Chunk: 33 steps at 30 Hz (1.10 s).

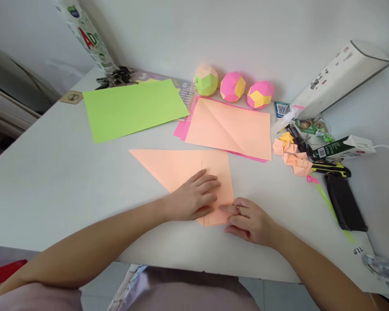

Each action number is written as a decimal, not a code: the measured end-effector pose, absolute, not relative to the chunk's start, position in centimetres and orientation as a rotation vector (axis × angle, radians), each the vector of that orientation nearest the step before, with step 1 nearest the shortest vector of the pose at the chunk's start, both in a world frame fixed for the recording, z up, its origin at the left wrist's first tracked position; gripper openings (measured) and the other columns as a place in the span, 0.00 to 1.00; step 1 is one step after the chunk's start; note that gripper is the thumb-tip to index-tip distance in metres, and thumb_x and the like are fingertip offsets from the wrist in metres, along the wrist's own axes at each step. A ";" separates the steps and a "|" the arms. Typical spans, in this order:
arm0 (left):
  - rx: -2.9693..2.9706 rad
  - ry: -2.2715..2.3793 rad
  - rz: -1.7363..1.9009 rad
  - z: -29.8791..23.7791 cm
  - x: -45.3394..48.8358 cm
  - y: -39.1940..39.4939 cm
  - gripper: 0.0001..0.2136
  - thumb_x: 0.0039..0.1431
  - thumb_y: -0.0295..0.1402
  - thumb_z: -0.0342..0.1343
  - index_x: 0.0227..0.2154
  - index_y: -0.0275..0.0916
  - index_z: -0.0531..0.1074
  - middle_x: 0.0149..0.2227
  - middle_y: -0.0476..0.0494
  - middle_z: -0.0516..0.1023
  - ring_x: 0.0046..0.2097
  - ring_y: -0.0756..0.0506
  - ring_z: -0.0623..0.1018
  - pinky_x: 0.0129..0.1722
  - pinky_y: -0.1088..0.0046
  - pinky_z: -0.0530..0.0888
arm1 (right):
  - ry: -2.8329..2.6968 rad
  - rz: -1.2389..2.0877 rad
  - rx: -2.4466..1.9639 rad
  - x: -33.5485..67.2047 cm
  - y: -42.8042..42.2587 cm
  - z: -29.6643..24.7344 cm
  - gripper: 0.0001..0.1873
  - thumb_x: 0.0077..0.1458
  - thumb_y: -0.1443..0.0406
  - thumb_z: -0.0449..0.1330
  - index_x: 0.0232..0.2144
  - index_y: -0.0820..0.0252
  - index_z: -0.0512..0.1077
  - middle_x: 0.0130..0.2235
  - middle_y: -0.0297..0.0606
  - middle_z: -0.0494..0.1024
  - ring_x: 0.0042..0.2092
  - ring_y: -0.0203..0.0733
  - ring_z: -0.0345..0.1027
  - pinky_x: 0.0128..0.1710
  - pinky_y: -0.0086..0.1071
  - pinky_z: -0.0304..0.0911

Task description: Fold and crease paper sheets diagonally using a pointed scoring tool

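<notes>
A peach paper sheet (178, 166) lies on the white table, folded into a triangle at its left with a rectangular strip at its right. A vertical crease runs between the two parts. Across the lower middle of the paper rests my left hand (196, 194), palm down with its fingers spread and flat. My right hand (249, 220) is at the paper's lower right edge, its fingertips touching the strip there. Its fingers are stretched out, with red bands on them. Part of the paper's lower edge is hidden under my left hand.
Behind lie a green sheet (134, 110) and a stack of peach paper (233, 125) over pink sheets. Three folded paper balls (232, 86) stand along the wall. Small folded pieces (294, 160), a utility knife (332, 168) and a black phone-like case (345, 202) are at the right.
</notes>
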<state>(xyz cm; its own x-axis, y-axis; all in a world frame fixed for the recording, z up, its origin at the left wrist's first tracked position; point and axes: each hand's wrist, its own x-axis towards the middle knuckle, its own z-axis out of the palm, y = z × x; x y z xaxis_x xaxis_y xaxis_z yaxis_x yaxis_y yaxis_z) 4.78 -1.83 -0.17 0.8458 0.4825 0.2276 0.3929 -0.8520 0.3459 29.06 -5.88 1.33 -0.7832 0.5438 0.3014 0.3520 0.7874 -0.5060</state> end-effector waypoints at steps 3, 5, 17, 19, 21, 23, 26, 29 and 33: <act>2.719 0.662 0.447 -0.1 4.8 -1.8 0.06 0.60 0.34 0.51 0.36 0.38 0.69 0.55 0.37 0.66 0.59 0.38 0.61 0.62 0.49 0.51 | -2.451 0.653 -0.706 29.5 -5.2 1.3 0.05 0.59 0.70 0.54 0.35 0.57 0.70 0.43 0.44 0.78 0.36 0.41 0.64 0.35 0.39 0.67; 2.723 0.658 0.437 0.0 4.7 -1.9 0.07 0.60 0.35 0.52 0.37 0.38 0.69 0.55 0.37 0.66 0.60 0.37 0.60 0.62 0.49 0.51 | -2.442 0.627 -0.747 29.9 -4.6 1.2 0.05 0.59 0.70 0.55 0.36 0.56 0.71 0.45 0.43 0.78 0.41 0.43 0.66 0.39 0.42 0.67; 2.679 0.714 0.577 -0.8 5.1 -2.5 0.18 0.57 0.48 0.52 0.37 0.37 0.64 0.56 0.32 0.66 0.60 0.35 0.61 0.62 0.47 0.51 | -2.595 0.433 -0.871 30.3 -4.6 1.2 0.11 0.59 0.59 0.57 0.38 0.61 0.72 0.51 0.49 0.74 0.58 0.54 0.60 0.46 0.47 0.62; 2.657 0.760 0.578 -0.9 5.3 -2.7 0.16 0.57 0.46 0.53 0.36 0.38 0.63 0.56 0.32 0.66 0.60 0.36 0.62 0.62 0.48 0.51 | -2.645 0.385 -0.913 30.4 -4.6 1.2 0.13 0.58 0.57 0.58 0.40 0.62 0.72 0.53 0.50 0.73 0.61 0.55 0.55 0.49 0.49 0.60; 2.648 0.783 0.575 -0.9 5.3 -2.8 0.14 0.57 0.44 0.54 0.36 0.38 0.62 0.56 0.32 0.65 0.60 0.37 0.62 0.62 0.48 0.51 | -2.679 0.376 -0.930 30.5 -4.6 1.2 0.15 0.58 0.57 0.57 0.41 0.62 0.72 0.55 0.50 0.71 0.63 0.55 0.51 0.53 0.49 0.58; 2.646 0.789 0.569 -0.8 5.3 -2.9 0.14 0.57 0.44 0.53 0.36 0.38 0.62 0.56 0.33 0.65 0.60 0.37 0.62 0.62 0.49 0.52 | -2.693 0.372 -0.938 30.6 -4.6 1.2 0.16 0.59 0.57 0.57 0.42 0.63 0.72 0.57 0.51 0.69 0.64 0.54 0.48 0.54 0.49 0.57; 2.652 0.781 0.560 -0.8 5.2 -2.8 0.12 0.59 0.42 0.52 0.36 0.38 0.62 0.57 0.33 0.65 0.60 0.37 0.62 0.62 0.49 0.52 | -2.695 0.353 -0.953 30.5 -4.7 1.2 0.16 0.60 0.56 0.55 0.42 0.63 0.72 0.57 0.53 0.67 0.64 0.54 0.48 0.55 0.49 0.57; 2.658 0.744 0.561 -0.8 5.0 -2.7 0.13 0.59 0.43 0.52 0.37 0.38 0.62 0.57 0.32 0.65 0.60 0.37 0.61 0.62 0.48 0.52 | -2.701 0.318 -0.952 30.4 -4.8 1.3 0.17 0.59 0.56 0.55 0.41 0.65 0.72 0.57 0.55 0.67 0.64 0.54 0.49 0.55 0.50 0.58; 2.660 0.739 0.574 -1.0 5.0 -2.6 0.16 0.58 0.45 0.53 0.38 0.38 0.62 0.57 0.32 0.64 0.61 0.36 0.61 0.62 0.47 0.52 | -2.710 0.238 -0.939 30.2 -5.1 1.4 0.17 0.59 0.57 0.56 0.40 0.66 0.72 0.57 0.57 0.67 0.63 0.54 0.52 0.55 0.50 0.59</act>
<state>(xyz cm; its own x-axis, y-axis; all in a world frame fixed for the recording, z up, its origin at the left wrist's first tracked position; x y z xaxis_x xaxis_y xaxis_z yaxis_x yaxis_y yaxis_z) 5.03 -2.59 -1.00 0.7857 0.5458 0.2912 0.4172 -0.8150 0.4021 30.20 -5.09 1.38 -0.7564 0.6253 0.1922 0.5821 0.7774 -0.2382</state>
